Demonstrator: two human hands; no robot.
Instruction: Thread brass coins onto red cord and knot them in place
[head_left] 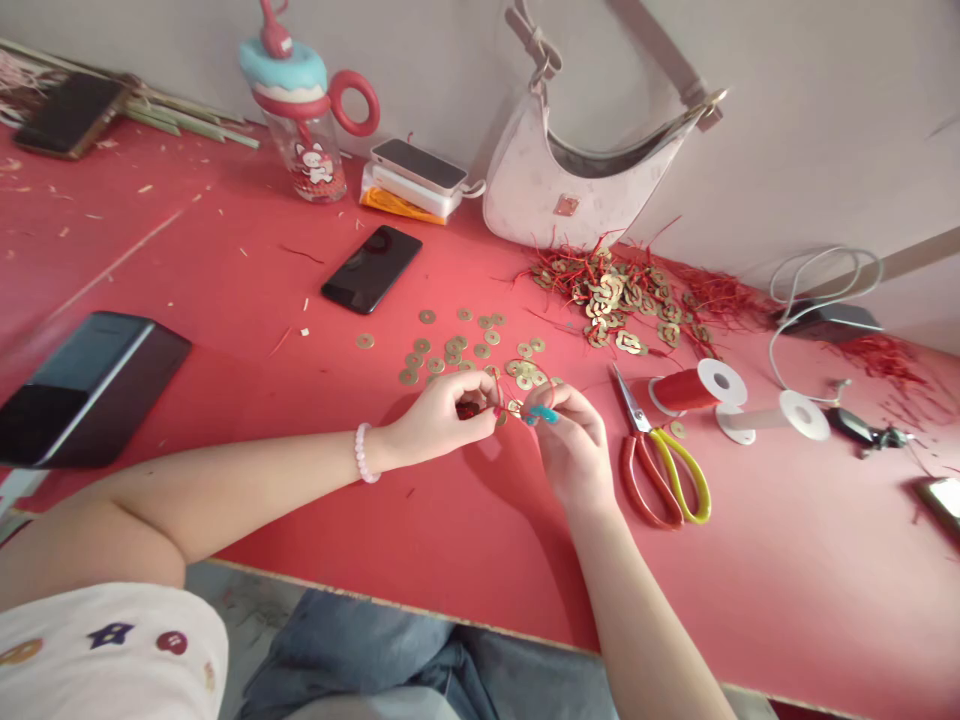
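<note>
My left hand (pixel 455 412) is closed in a pinch on red cord, with a dark red bundle partly hidden inside its curled fingers. Close by on the right, my right hand (pixel 568 432) pinches the same red cord (pixel 551 388), its thumb showing a bright blue nail. A brass coin (pixel 514 408) shows between the two hands. Just beyond them, loose round brass coins with holes (pixel 454 350) lie scattered on the red table (pixel 480 540). Farther back sits a heap of coins tied with red cord (pixel 611 295).
Right of my hands lie scissors (pixel 660 470), a red thread spool (pixel 694 388) and a nearly bare spool (pixel 776 418). A handbag (pixel 585 190) leans on the wall. A black phone (pixel 373 268), a cup (pixel 307 150) and a dark device (pixel 94 385) stand left.
</note>
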